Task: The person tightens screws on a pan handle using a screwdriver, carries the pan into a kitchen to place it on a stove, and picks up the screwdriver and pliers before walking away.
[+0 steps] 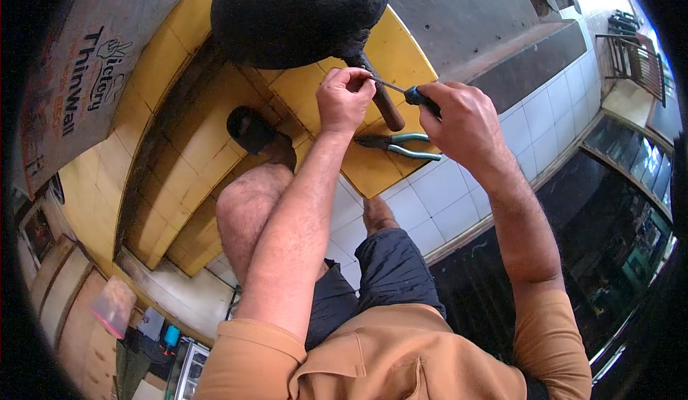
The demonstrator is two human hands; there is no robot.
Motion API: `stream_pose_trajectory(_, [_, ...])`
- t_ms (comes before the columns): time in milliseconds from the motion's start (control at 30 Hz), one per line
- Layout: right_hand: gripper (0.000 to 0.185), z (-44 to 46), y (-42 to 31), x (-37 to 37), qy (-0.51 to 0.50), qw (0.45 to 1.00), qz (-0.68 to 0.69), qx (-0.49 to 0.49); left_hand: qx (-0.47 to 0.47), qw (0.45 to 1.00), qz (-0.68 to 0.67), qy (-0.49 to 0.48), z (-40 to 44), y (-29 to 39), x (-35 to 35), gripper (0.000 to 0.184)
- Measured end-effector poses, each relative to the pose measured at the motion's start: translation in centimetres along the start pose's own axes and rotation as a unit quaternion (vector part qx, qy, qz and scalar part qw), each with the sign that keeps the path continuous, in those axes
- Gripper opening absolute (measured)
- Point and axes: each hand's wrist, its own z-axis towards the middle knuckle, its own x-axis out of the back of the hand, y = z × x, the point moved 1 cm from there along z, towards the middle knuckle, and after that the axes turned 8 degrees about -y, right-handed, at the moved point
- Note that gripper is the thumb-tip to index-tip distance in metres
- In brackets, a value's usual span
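A screwdriver (pixel 413 96) with a dark blue handle is gripped in my right hand (pixel 462 121), its metal shaft pointing left toward my other hand. My left hand (pixel 345 99) is closed in a pinch at the shaft's tip; whatever lies between the fingertips is too small to make out. Just behind both hands rests a blackened wok (pixel 297 17), turned so its sooty outside shows. Its wooden handle (pixel 390 110) runs down between my hands. Below that handle, pliers (pixel 401 144) with green-grey grips lie on the yellow tiled surface (pixel 373 174).
To the left stands a cardboard box (pixel 93 63) with printed lettering. Yellow tiled steps (pixel 193 178) curve down beside my leg. A grey slab (pixel 466 27) borders the yellow surface at the back. On the right are dark glass panels (pixel 530 235) and a wooden chair (pixel 634 63).
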Motion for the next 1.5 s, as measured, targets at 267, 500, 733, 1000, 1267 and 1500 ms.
stream_pose_trajectory(267, [0.013, 0.3, -0.5, 0.6, -0.019, 0.999, -0.025, -0.010, -0.003, 1.000, 0.027, -0.006, 0.1, 0.5, 0.3, 0.015])
stream_pose_trajectory(500, [0.011, 0.8, -0.9, 0.8, -0.037, 0.998, -0.058, -0.011, -0.008, 1.000, 0.025, -0.011, 0.1, 0.4, 0.2, 0.015])
stream_pose_trajectory(733, [0.011, 3.6, -2.6, 2.0, -0.124, 0.983, -0.134, 0.007, -0.027, 0.999, 0.037, -0.005, 0.1, 0.5, 0.0, 0.013])
stream_pose_trajectory(1000, [0.025, 5.7, -2.9, 3.3, -0.196, 0.973, -0.113, -0.048, -0.069, 0.995, 0.066, -0.024, 0.3, 2.0, 0.2, 0.018])
stream_pose_trajectory(1267, [0.022, 4.4, -2.7, 3.3, -0.112, 0.992, -0.053, 0.010, -0.109, 0.988, 0.102, -0.027, 0.5, 1.3, 0.3, 0.016])
stream_pose_trajectory(1500, [0.019, 2.6, -2.1, 3.7, -0.165, 0.918, -0.273, 0.234, -0.069, 0.994, 0.083, 0.007, 0.6, 1.4, 0.3, 0.014])
